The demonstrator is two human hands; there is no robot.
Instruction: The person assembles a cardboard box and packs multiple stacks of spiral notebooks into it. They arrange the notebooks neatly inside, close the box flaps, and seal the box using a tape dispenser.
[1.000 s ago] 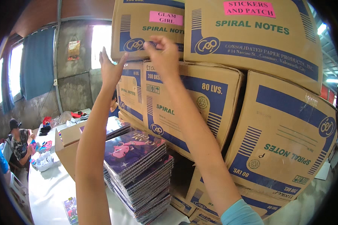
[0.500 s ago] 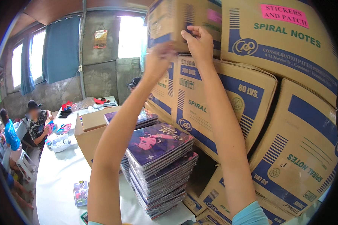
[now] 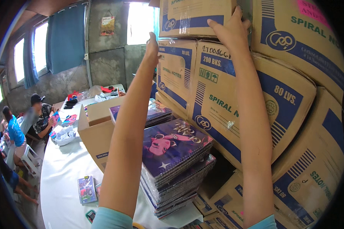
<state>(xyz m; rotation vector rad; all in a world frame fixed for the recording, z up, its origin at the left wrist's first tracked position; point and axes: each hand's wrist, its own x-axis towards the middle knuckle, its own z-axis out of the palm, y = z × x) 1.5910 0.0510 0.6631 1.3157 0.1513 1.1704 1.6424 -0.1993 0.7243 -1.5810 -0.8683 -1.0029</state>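
A brown cardboard box with blue printing sits high on the stack ahead, its front face toward me. My right hand grips its right edge, the thumb against the front and the fingers at the side. My left hand is raised beside its lower left corner, the thumb stretched up; its other fingers are partly hidden. Under that box are a smaller-looking carton and a wide carton. Between my forearms rises a tall stack of spiral notebooks, their top cover purple with a pink figure.
More cartons crowd the right side. A white table holds an open carton, another notebook stack, a small illustrated pack and a white bag. Several people are at the far left, one in a black cap.
The top box has turned so its front faces me. My hands have moved apart, the right one to the box's right edge, the left to its left side. My view has shifted slightly.
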